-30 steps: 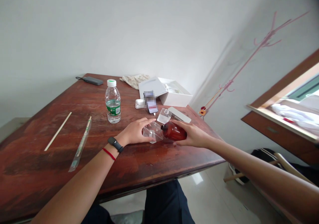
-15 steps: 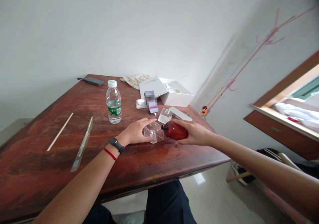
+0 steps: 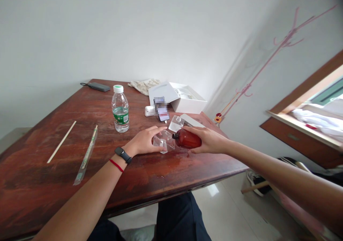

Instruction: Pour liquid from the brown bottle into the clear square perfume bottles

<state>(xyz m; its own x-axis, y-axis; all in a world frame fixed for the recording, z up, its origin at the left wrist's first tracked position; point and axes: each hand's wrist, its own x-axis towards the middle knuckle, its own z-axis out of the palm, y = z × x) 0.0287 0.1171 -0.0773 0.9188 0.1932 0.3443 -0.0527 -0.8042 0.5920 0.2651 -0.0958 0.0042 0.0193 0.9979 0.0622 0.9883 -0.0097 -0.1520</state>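
Observation:
My left hand (image 3: pixel 146 140) is closed around a clear plastic container (image 3: pixel 165 141) with angled sides, low over the wooden table (image 3: pixel 139 176). In my right hand (image 3: pixel 207 140) lies a reddish-brown bottle (image 3: pixel 189 139), tipped on its side with its dark neck pointing left. The bottle's mouth is at the right rim of the container; I cannot make out any liquid passing between them. Behind both hands sits a clear square piece of plastic (image 3: pixel 176 123). Small drops of liquid show on the table in front of the container.
To the left stands a water bottle (image 3: pixel 120 109) with a white cap. Near it lie a bare chopstick (image 3: pixel 61 142) and a wrapped pair of chopsticks (image 3: pixel 87 153). Farther back are a grey power bank (image 3: pixel 98 87), a cloth (image 3: pixel 144 86), a phone (image 3: pixel 163 114) and a white box (image 3: pixel 189 106).
The whole view has shifted slightly. Both hands keep their grips, and the bottle stays tipped at the container's rim.

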